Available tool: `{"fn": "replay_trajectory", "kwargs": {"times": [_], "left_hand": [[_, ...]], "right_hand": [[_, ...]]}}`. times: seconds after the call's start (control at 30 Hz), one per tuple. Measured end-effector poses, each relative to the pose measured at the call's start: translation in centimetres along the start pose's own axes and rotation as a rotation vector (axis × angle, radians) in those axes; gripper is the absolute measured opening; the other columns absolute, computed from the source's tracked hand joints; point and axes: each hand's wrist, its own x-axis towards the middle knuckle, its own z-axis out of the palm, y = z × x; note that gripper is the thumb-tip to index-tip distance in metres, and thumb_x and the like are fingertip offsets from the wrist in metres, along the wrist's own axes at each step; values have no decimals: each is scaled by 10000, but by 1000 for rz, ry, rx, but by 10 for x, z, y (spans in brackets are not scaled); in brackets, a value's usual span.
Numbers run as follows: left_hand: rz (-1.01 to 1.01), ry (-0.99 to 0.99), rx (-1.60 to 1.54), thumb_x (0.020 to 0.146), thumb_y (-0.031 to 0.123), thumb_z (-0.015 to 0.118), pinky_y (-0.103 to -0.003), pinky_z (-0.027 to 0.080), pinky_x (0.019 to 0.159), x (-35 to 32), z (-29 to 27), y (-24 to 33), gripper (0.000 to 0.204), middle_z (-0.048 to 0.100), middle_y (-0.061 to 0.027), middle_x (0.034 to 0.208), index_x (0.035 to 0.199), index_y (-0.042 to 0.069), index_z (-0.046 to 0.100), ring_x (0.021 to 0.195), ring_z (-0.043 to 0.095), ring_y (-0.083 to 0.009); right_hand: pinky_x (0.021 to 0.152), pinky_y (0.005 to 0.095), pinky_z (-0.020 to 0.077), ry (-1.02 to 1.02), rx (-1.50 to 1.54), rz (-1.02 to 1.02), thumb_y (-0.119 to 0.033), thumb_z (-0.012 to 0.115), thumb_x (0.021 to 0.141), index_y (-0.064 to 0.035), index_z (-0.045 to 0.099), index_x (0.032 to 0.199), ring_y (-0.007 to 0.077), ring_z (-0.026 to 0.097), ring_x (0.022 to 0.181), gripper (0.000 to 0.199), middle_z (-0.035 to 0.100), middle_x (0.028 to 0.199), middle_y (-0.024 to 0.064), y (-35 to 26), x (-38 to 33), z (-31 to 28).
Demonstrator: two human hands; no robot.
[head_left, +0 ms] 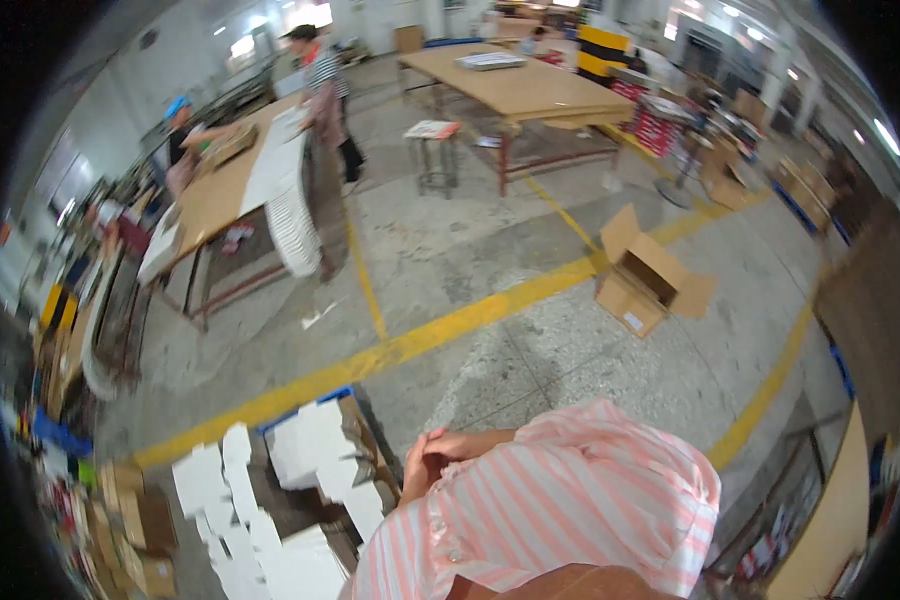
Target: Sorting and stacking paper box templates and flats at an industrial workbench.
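Observation:
My left hand (pixel 417 472) and my right hand (pixel 452 443) meet in front of my pink-and-white striped top (pixel 560 490). Both have their fingers drawn in and touch each other. Whether anything small lies between them is hidden. Just left of my hands, stacks of flat white die-cut cardboard blanks (pixel 310 440) rest on a blue pallet (pixel 340 393). My hands appear apart from these stacks.
An open brown carton (pixel 635 300) stands on the floor ahead right, near a yellow floor line (pixel 490 318). Two people (pixel 325 90) (pixel 182 140) work at a long table (pixel 225 200) far left. Another large table (pixel 480 85) and a stool (pixel 432 131) stand ahead. Brown boxes (pixel 145 520) are piled at lower left.

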Motion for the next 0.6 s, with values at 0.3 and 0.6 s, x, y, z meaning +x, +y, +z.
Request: {"fn": "replay_trajectory", "kwargs": {"times": [0.3,0.6], "left_hand": [[7,-110,111,878,462,386,-404,442,804,7,37,-4,523,585,-138,980,1077,-4,513,898,565,-266],[-154,-137,195,870,466,387,-392,436,806,51,61,-23,558,579,-148,989,1107,-27,494,901,563,-268]], "right_hand": [[678,297,433,-14,-597,-397,-238,475,831,-63,592,954,131,556,791,244,590,823,53,15,-9,-38],[680,302,434,231,-589,-276,-244,466,825,-41,572,986,136,556,796,280,593,834,67,15,-30,-78]]}}
